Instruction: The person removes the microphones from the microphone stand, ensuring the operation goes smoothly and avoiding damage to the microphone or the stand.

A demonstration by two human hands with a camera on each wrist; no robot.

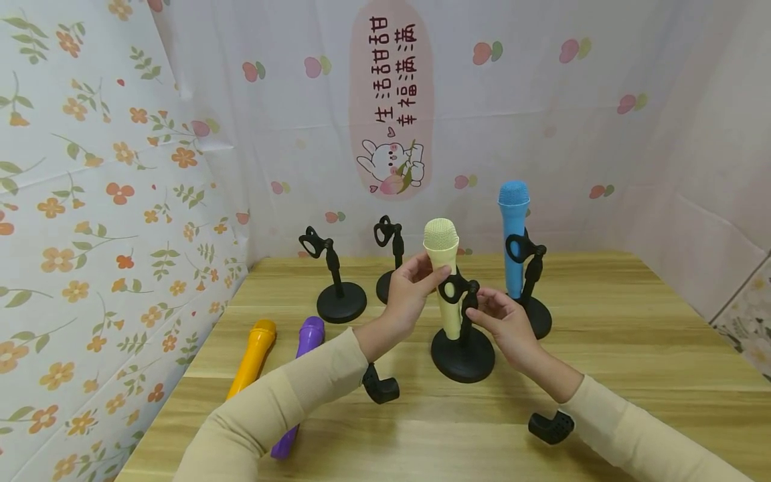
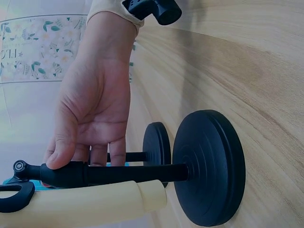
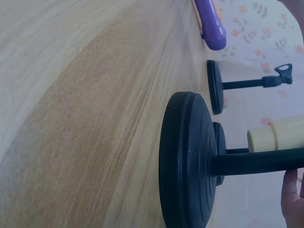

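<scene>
Pale yellow microphone (image 1: 442, 254) stands nearly upright along the stem of a black stand (image 1: 466, 365), pinched by the left hand (image 1: 405, 304) just below its mesh head, thumb on the near side and fingers round the back. The right hand (image 1: 504, 329) grips that stand's stem, thumb in front, steadying it. The stand's clip (image 1: 460, 286) crosses the microphone's body; whether it is fully seated I cannot tell. In the left wrist view the microphone's lower end hangs beside the stem, apart from the base.

My judgement is that fitting the microphone into this clip is the step in hand, perhaps close to finished. The next move calls for a firm push home with the stem held, then a gentle release to check that it does not slip.

Right of the gripped stand and slightly beyond it, a blue microphone (image 1: 514, 214) is upright in another stand (image 1: 536, 320). Beyond it to the left are two bare stands, one nearer (image 1: 385, 286), one farther left (image 1: 341, 302). Also to its left lie a purple microphone (image 1: 310, 335) and, farther out, an orange microphone (image 1: 253, 355).

No brand shows on the microphones. Behind the stand, a pink patch (image 1: 390, 100) on the wall cloth (image 1: 542, 134) carries sideways Chinese lettering, 生活甜甜 and 幸福满满, the final characters possibly repeated again.
</scene>
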